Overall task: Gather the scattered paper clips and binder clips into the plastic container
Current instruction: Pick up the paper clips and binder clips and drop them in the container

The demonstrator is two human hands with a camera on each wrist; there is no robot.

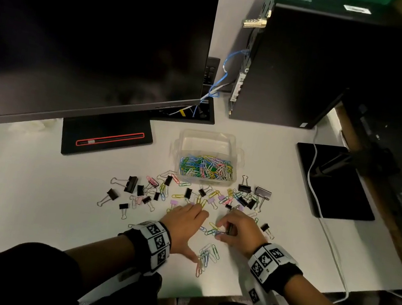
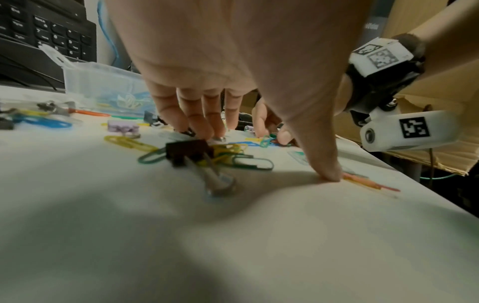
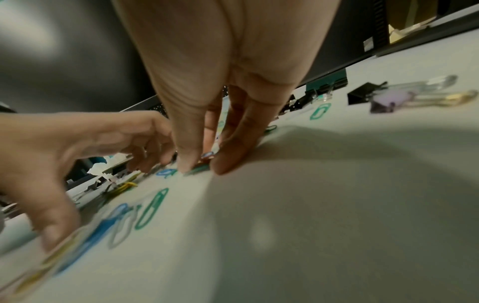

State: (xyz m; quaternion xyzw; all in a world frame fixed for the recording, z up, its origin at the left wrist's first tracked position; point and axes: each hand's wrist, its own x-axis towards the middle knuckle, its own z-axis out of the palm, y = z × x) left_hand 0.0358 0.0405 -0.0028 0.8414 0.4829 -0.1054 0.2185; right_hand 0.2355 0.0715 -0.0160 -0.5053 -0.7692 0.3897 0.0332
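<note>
A clear plastic container stands mid-table, its near half holding several coloured paper clips. Black binder clips and more paper clips lie scattered in front of it. My left hand lies spread on the table, its fingertips pressing on clips near a black binder clip, and its thumb holds down a small heap of paper clips. My right hand is curled, with thumb and finger pinching a green paper clip against the table.
A dark monitor on its stand fills the back left. A black computer tower stands at the back right. A black pad with a white cable lies to the right. The table's front edge is close to my wrists.
</note>
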